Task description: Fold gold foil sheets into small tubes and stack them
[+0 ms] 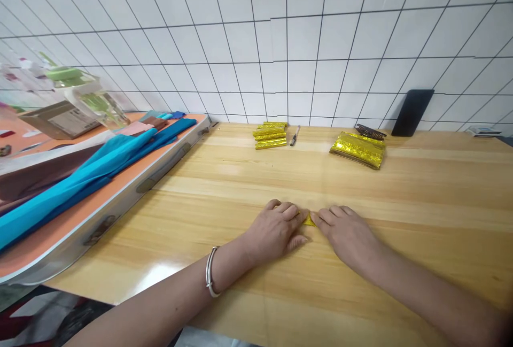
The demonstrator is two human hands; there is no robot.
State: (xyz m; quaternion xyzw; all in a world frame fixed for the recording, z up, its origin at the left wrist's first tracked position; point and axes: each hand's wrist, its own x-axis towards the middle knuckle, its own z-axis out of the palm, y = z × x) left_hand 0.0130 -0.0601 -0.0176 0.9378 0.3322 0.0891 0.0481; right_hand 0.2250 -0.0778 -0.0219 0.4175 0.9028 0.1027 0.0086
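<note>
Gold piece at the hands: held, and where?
Fingers of the left hand and right hand cover the gold piece at both sides; whether pinched or pressed cannot be told.

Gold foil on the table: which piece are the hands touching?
The small piece between left hand and right hand; the strips and the wider stack lie farther back, near the wall, untouched.

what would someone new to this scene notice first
Probably the shiny gold pieces: a stack of gold sheets toward the back right of the wooden table, narrow gold strips near the tiled wall, and a bit of gold material between the left hand and right hand. The bright blue fabric on the orange surface at the left would likely catch the eye next.
</note>
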